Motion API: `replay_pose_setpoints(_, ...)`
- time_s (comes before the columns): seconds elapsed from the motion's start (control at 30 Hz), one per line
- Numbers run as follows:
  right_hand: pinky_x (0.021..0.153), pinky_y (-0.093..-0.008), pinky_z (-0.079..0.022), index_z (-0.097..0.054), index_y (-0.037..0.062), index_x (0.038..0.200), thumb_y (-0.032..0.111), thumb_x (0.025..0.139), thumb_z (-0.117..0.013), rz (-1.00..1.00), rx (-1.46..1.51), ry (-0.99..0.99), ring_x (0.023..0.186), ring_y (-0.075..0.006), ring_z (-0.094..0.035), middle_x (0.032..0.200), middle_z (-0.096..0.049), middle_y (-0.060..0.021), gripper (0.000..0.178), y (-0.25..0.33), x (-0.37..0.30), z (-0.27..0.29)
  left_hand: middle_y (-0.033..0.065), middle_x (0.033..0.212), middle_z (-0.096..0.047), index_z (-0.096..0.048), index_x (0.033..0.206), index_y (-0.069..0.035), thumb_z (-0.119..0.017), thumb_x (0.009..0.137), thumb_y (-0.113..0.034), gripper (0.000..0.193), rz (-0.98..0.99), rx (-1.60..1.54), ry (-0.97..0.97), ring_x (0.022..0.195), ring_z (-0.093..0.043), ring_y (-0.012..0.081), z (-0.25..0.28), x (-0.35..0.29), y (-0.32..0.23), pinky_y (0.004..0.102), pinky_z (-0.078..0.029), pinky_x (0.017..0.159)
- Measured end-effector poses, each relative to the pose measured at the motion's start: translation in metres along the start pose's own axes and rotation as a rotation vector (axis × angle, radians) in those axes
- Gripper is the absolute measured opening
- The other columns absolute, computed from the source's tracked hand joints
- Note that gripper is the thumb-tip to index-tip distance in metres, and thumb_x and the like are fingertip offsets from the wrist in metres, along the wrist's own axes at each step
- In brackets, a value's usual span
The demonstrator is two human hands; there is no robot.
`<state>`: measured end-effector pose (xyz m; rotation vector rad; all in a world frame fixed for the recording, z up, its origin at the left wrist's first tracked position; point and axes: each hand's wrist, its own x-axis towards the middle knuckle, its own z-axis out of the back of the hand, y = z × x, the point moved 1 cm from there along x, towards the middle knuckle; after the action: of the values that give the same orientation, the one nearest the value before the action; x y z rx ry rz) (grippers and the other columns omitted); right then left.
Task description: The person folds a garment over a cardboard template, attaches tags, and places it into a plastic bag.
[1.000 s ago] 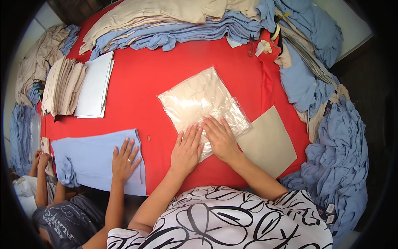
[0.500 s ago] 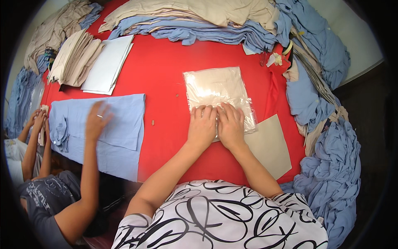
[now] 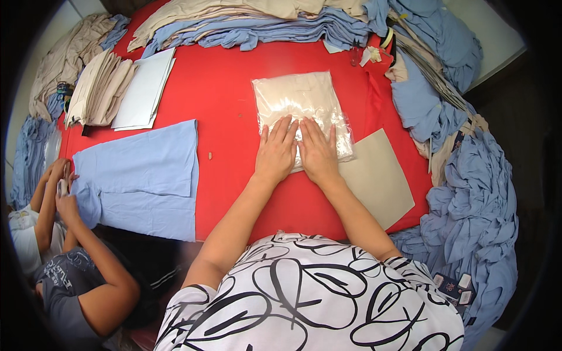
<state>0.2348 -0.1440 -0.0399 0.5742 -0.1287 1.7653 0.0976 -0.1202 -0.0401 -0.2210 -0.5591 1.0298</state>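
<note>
In front of me a folded beige garment in a clear plastic bag (image 3: 294,93) lies flat on the red table cover (image 3: 228,199). My left hand (image 3: 277,146) rests palm down on its lower part, fingers stretched out. Beside it, nearly touching at the fingertips, my right hand (image 3: 317,146) also presses flat on the bag with the thumb held away. Both palms hide the lower middle of the package. A sheet of greyish-beige card (image 3: 380,178) sits at the right, its upper left corner against the bag's edge.
To the left a co-worker's hands (image 3: 65,181) are at a blue garment (image 3: 146,158). Folded beige garments (image 3: 96,90) and white sheets (image 3: 143,90) stand behind it. Blue and beige fabric piles (image 3: 252,32) line the far edge; crumpled blue garments (image 3: 474,199) bulge at the right.
My hands have gone from bent fingers to flat, outstretched ones on the bag. A co-worker's hand has drawn back from the middle of the blue garment to its left edge. The view has shifted slightly.
</note>
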Motion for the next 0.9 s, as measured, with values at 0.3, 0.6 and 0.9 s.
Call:
replay_pose_setpoints(0.3,0.11,-0.0482,-0.03,-0.054,-0.003,0.129,0.022,0.092,-0.059,-0.389,0.23,0.016,0.126,-0.0307,-0.05,0.136,-0.054,-0.0148,0.044,-0.043,0.01,0.006,0.015,0.147,-0.039,-0.047,0.142,-0.022,-0.052,0.094,-0.028,0.049,-0.075,0.093,0.029,0.138,-0.035,0.0311,0.005,0.0,-0.002,0.0585,-0.025,0.112)
replay_pose_setpoints(0.6,0.09,-0.0418,-0.044,-0.064,0.0081,0.107,0.018,0.08,-0.072,-0.541,0.159,-0.137,0.106,-0.0337,-0.057,0.111,-0.062,-0.0118,0.029,-0.08,0.032,0.006,0.0025,0.155,-0.031,-0.039,0.147,-0.024,-0.049,0.095,-0.047,0.059,-0.035,0.144,0.083,0.144,-0.026,0.0229,-0.013,0.011,-0.023,0.0714,-0.016,0.109)
replay_pose_setpoints(0.9,0.084,-0.0442,-0.049,-0.058,0.0021,0.108,0.014,0.076,-0.073,-0.704,0.254,0.056,0.094,-0.0361,-0.063,0.101,-0.065,-0.0167,0.038,-0.094,0.05,0.023,0.0034,0.159,-0.024,-0.035,0.149,-0.019,-0.053,0.092,-0.05,0.068,0.037,0.057,0.17,0.147,-0.02,0.0196,0.001,0.007,-0.016,0.0742,-0.009,0.109)
